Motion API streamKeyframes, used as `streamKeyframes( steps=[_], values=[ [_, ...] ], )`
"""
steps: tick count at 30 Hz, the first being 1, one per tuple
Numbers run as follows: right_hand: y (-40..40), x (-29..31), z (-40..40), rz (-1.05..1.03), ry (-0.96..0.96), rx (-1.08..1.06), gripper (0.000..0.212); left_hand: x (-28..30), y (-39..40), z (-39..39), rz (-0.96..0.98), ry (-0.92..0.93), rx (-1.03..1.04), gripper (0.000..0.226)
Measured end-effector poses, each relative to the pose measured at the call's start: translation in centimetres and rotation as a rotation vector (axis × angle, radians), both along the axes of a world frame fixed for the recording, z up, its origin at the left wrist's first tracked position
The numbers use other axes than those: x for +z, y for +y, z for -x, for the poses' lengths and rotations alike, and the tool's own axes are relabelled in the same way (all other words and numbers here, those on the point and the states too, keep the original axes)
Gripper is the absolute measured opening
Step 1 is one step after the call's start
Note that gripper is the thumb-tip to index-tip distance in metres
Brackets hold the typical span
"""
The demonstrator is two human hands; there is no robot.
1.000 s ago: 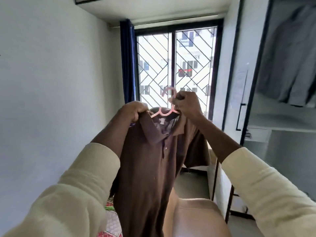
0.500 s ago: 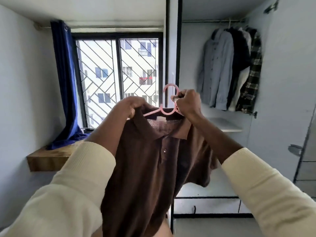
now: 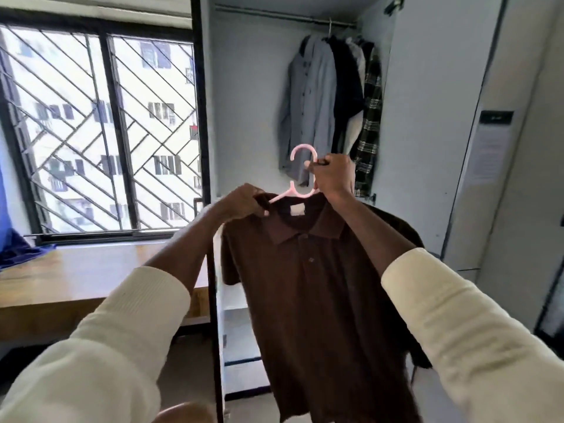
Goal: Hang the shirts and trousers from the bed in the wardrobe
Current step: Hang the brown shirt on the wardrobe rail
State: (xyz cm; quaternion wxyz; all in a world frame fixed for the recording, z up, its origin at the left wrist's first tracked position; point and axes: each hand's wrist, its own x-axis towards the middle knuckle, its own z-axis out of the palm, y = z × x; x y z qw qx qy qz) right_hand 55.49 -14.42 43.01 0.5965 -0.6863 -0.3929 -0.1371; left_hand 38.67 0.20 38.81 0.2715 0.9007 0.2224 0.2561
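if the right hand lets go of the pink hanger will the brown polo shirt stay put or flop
The brown polo shirt looks soft and floppy: its body drapes straight down and its sleeves sag. It would probably slump sideways, since the left hand only pinches one shoulder. The pink plastic hanger looks rigid and light, so it should keep its shape, though it might slip out of the collar.

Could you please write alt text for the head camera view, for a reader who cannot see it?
Two hands hold up a brown polo shirt on a pink hanger: the right hand grips its hook, the left hand pinches the collar. Behind, shirts hang on the rail of an open wardrobe.
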Motion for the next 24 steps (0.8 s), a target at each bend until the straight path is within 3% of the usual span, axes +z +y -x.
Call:
streamKeyframes(
  steps=[4, 7, 9, 11, 18, 24],
  values=[
    [1.2, -0.1, -7.8, 0.0, -0.06, 0.062, 0.044, -1.3, 1.9, -8.2, -0.166, -0.298, 0.125, 0.019],
    [1.8, -0.9, -14.0, 0.238, -0.158, 0.165, 0.041, -1.2, 4.6, -13.4, -0.24, -0.419, 0.189, 0.01],
    [2.7, -1.7, -18.5, 0.464, -0.245, 0.135, 0.041, -0.7, 7.4, -16.7, -0.267, -0.471, 0.218, 0.011],
    [4.2, -1.9, -22.5, 0.551, -0.324, 0.067, 0.03, 0.0, 10.3, -19.5, -0.313, -0.472, 0.224, 0.012],
    [11.6, 1.0, -30.9, 0.451, -0.442, -0.047, 0.025, 3.7, 19.7, -27.8, -0.558, -0.449, 0.317, 0.022],
    [19.8, 4.2, -37.2, 0.397, -0.48, 0.004, 0.024, 8.0, 27.8, -32.4, -0.551, -0.529, 0.341, 0.02]
  ],
)
